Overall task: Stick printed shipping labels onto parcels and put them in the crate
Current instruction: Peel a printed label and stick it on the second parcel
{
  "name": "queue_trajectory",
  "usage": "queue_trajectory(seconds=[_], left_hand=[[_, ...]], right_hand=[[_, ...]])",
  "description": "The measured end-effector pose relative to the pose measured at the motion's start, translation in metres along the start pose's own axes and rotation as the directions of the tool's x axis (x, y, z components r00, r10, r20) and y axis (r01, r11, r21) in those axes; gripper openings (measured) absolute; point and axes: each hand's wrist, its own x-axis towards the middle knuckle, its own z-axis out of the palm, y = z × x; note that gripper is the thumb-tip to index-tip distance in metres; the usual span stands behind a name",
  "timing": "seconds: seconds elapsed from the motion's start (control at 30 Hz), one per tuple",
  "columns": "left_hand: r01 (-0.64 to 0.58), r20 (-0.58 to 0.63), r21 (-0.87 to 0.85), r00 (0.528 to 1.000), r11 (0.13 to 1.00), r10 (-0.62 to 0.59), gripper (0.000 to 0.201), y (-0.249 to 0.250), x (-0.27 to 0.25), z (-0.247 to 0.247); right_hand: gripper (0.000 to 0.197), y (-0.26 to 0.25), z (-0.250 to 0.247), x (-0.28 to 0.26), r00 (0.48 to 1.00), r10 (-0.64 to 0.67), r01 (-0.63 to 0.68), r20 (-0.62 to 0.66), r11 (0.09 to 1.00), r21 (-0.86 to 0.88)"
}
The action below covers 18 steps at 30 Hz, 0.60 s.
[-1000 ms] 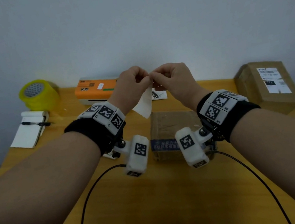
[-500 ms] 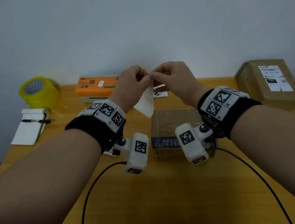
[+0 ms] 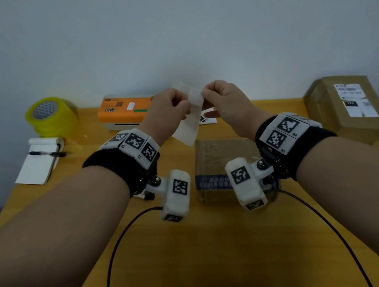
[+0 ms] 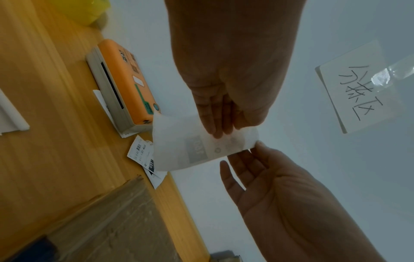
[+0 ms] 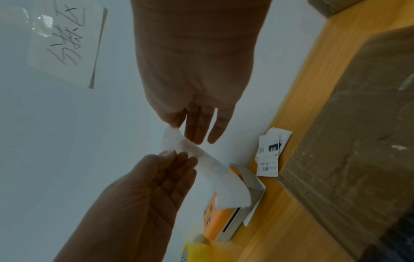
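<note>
The head camera looks forward and down from above both forearms, across the yellow bench point(image 3: 201, 242) to the wall. Each wrist camera sits close under its palm, aimed along the fingers toward that wall. All three views catch the orange printer point(image 3: 124, 108) point(image 4: 127, 83) point(image 5: 220, 218) and the paper strip point(image 3: 188, 123) point(image 4: 201, 147) point(image 5: 215, 170).

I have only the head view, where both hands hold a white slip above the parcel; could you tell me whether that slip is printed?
Observer: Yes. In the left wrist view a dark printed block shows through the label, which the left hand and the right hand pinch.
Operator: Thank you. Are spare labels left?
Observer: Several loose labels with barcodes lie overlapping beside the printer.
Operator: Anything on the wall?
Observer: A handwritten note is taped there.
</note>
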Motion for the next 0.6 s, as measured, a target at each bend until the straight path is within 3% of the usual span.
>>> queue_trajectory(seconds=[0.13, 0.3, 0.6], left_hand=[[0.045, -0.003, -0.156, 0.999, 0.987, -0.046, 0.014, 0.0067, 0.0032, -0.0001], [-0.057, 0.001, -0.031, 0.998, 0.998, 0.057, 0.020, 0.0055, 0.0052, -0.0019], [-0.053, 0.062, -0.018, 0.997, 0.998, 0.054, 0.014, 0.0007, 0.0047, -0.0068]], right_hand=[[0.014, -0.0067, 0.0012, -0.0012, 0.998, -0.047, 0.048, 0.038, 0.998, -0.029], [0.016, -0.0094, 0.0030, -0.0042, 0.998, -0.054, 0.055, 0.041, 0.998, -0.031], [0.016, -0.0062, 0.0001, -0.0039, 0.998, 0.038, -0.042, 0.044, 0.995, 0.087]])
